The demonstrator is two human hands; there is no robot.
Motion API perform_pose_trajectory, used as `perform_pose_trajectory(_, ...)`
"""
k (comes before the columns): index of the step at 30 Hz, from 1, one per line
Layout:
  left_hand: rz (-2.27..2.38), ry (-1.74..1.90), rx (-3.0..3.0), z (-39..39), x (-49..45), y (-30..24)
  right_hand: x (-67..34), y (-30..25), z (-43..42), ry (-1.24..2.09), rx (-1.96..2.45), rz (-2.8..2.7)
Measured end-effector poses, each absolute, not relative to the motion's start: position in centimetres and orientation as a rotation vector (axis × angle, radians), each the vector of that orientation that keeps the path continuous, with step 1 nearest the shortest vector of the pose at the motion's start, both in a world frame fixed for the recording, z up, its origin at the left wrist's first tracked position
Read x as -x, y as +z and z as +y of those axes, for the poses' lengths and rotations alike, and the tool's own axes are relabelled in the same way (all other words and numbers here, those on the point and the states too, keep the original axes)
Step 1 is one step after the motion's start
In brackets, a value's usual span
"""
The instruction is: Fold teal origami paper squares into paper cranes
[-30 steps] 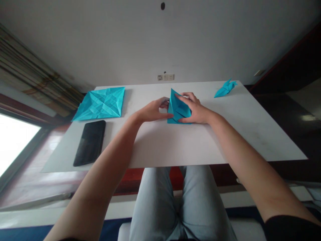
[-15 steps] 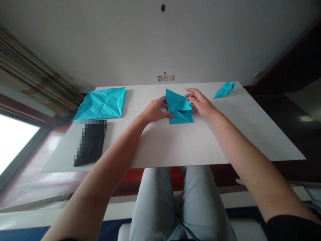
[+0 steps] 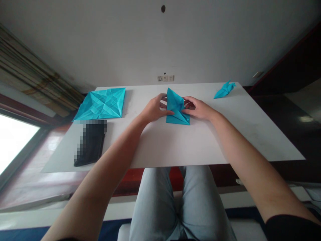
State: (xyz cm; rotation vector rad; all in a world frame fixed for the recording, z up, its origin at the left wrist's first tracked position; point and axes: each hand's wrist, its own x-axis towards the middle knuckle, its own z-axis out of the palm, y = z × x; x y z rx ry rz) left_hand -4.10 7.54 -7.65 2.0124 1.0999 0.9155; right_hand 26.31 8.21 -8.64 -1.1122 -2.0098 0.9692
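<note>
Both hands pinched the half-folded blue paper (image 3: 177,108) at mid-table — the left hand (image 3: 153,111) gripped its left edge, the right hand (image 3: 199,108) its right flap — with its base flat on the white table (image 3: 175,144)

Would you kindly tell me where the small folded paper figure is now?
In the head view, the small folded figure lies near the far right corner of the table, beyond the right hand, untouched.
</note>
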Motion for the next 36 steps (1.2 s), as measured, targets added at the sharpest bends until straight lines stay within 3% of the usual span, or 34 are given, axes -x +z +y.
perform_pose_trajectory(12, 1.138, 1.025, -2.231, 7.8, 3.9, -8.8, -25.5, -7.2, 7.1, 0.943, 1.150, -1.962)
perform_pose_trajectory(19, 1.143, 0.874, -2.193, 6.2, 3.2, -7.0, -25.2, -7.7, 7.9, 0.584, 1.254, -1.957)
perform_pose_trajectory(29, 1.137, 0.630, -2.489, 5.6, 2.7, -6.4, -24.8, -6.6, 6.9, 0.483, 1.484, -1.993)
perform_pose_trajectory(36, 1.206, 0.627, -2.484, 5.6, 2.7, -6.2, -25.0, -7.0, 7.3, 0.440, 1.375, -1.975)
